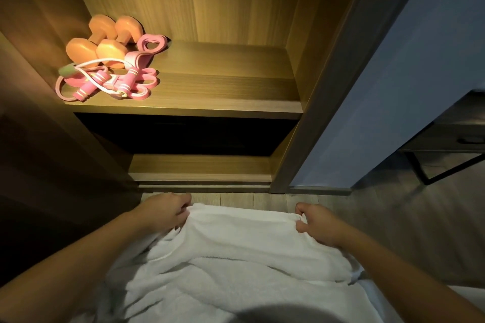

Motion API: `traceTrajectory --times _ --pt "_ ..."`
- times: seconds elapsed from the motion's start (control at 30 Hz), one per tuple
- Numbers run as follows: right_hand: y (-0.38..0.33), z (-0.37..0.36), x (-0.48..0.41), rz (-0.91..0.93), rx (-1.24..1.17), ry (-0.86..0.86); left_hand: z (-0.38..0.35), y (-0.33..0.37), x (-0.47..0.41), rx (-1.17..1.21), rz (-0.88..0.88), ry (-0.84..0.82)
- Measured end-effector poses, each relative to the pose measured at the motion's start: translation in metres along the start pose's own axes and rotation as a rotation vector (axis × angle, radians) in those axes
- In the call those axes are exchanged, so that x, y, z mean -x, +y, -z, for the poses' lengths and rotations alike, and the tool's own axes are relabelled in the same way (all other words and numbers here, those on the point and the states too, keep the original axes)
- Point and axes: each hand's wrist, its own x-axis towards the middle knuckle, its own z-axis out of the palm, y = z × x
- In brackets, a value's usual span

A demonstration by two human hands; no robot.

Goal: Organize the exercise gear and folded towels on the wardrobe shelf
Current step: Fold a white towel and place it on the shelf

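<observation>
A white towel (236, 249) hangs spread out low in front of me, below the wardrobe. My left hand (164, 211) grips its upper left corner and my right hand (319, 223) pinches its upper right corner, holding the top edge stretched between them. On the lit wooden shelf (223, 86), at its left end, lie two orange dumbbells (105, 39), a pink heart-shaped grip ring (152, 44) and a tangle of pink resistance bands and a skipping rope with pink handles (107, 81).
The right part of the shelf is bare wood. Below it is a dark compartment (183, 134) and a lower ledge (202, 165). A blue wall (393, 86) and a dark desk with metal legs (451, 139) stand to the right.
</observation>
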Motion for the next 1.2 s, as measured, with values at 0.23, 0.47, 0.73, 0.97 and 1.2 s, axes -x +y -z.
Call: traceTrajectory --times 0.23,0.47,0.73,0.97,1.2 --pt "-0.058 0.104 0.026 0.128 0.051 0.421 0.109 0.009 0.019 -0.285 -0.037 0.497" --pt "-0.132 0.229 0.102 0.279 0.074 0.915 0.244 0.053 0.083 -0.391 0.026 0.963" --pt "-0.188 0.306 0.202 0.475 -0.087 1.266 0.331 0.111 0.181 -0.429 -0.029 1.331" --pt "-0.197 0.309 0.285 0.537 -0.041 1.189 0.347 0.136 0.267 -0.210 -0.042 1.177" --pt "-0.170 0.270 0.351 0.474 -0.001 0.593 0.316 0.134 0.317 0.031 -0.284 0.534"
